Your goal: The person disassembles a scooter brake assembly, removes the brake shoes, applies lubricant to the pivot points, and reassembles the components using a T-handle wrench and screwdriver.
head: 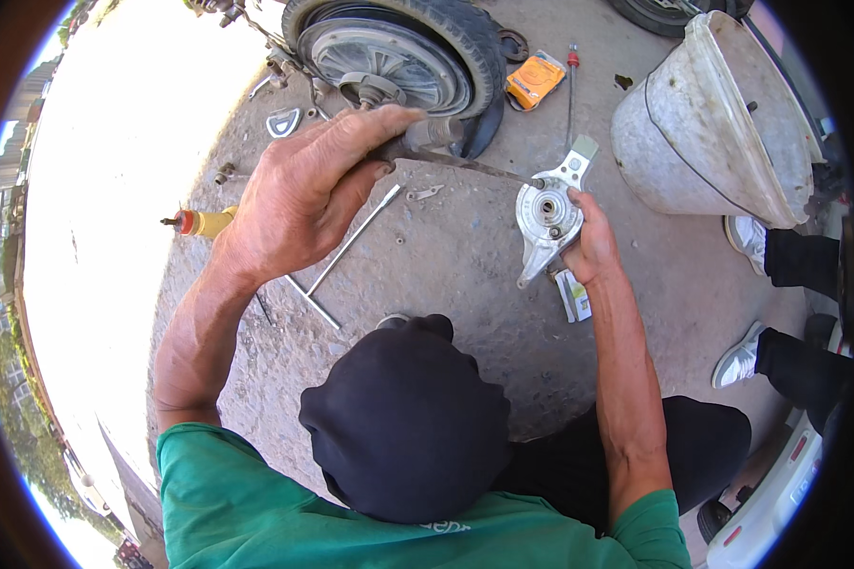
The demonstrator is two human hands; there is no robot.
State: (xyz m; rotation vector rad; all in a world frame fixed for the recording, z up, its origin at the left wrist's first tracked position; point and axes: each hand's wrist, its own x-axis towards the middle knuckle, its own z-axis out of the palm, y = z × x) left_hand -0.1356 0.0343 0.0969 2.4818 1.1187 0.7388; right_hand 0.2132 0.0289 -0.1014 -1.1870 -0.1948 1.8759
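Observation:
My left hand is raised, with its thumb and fingers around one end of a slender dark metal rod. The rod slants right, and its far tip meets a stud near the top of a silver brake backing plate. My right hand grips that plate by its right edge, thumb on the face, holding it above the ground. A ribbed metal cylinder shows beside my left fingertips; whether it belongs to the rod cannot be told. A T-handle wrench lies on the ground between my arms.
A motorcycle wheel lies ahead, beside an orange box and a long red-collared tool. At right stands a dirty white bucket, near another person's shoes. A yellow bottle is left; a small box lies below the plate.

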